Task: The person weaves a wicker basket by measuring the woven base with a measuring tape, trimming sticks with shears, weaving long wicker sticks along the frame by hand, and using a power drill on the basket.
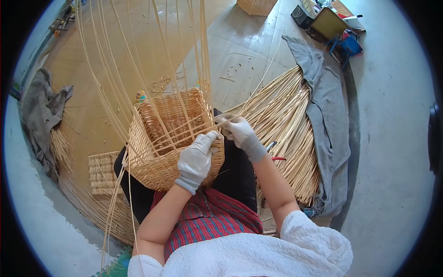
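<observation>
Head view shows the woven basket (152, 174) on the lap (241, 177), opening upward, tall stakes (203, 51) pointing away from the person, long axis unclear, left hand (196, 158) clamped on its near rim, right hand (239, 134) pinching strands just beside.

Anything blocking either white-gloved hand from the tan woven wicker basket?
Nothing visible: the left hand touches the basket at its near rim; the right hand is at its right corner, beside slender tan strands.

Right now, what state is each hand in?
Left gloved hand: closed, holding the wicker basket at its near rim.
Right gloved hand: fingers curled at the rim; exact grip can't be told.
</observation>
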The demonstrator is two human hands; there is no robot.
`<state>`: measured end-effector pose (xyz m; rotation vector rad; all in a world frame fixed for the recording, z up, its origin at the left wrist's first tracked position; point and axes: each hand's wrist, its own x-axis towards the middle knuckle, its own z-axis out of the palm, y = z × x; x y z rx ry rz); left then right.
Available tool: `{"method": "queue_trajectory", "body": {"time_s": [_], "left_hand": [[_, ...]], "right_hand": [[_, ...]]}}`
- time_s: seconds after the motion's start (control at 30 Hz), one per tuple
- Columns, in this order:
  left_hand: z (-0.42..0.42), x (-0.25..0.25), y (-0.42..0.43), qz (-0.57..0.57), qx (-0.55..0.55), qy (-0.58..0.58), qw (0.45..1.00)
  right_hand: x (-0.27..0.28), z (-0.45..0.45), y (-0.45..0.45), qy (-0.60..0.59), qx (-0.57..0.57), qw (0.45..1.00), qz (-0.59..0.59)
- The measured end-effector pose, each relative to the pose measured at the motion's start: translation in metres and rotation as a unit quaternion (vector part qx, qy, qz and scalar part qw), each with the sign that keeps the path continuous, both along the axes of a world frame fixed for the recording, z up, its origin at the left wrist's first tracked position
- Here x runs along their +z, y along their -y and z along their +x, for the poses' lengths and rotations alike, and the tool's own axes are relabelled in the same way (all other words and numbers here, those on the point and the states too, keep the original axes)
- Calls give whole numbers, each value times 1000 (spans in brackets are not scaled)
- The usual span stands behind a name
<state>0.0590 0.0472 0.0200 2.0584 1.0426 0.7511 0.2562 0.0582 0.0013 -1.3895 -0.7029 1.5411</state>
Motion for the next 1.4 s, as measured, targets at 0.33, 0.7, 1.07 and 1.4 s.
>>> {"method": "queue_trajectory", "body": {"time_s": [0.33, 0.7, 1.07, 1.4], "left_hand": [[-1, -17, 9, 58, 0, -69, 996], [2, -25, 14, 106, 26, -113, 988], [-140, -32, 71, 141, 174, -29, 974], [-155, -31, 39, 180, 182, -218, 942]], "right_hand": [[-9, -4, -49, 162, 85, 949, 255], [-34, -24, 9, 191, -64, 944, 262], [57, -129, 35, 14, 10, 975, 221], [38, -131, 26, 179, -69, 971, 145]]}}
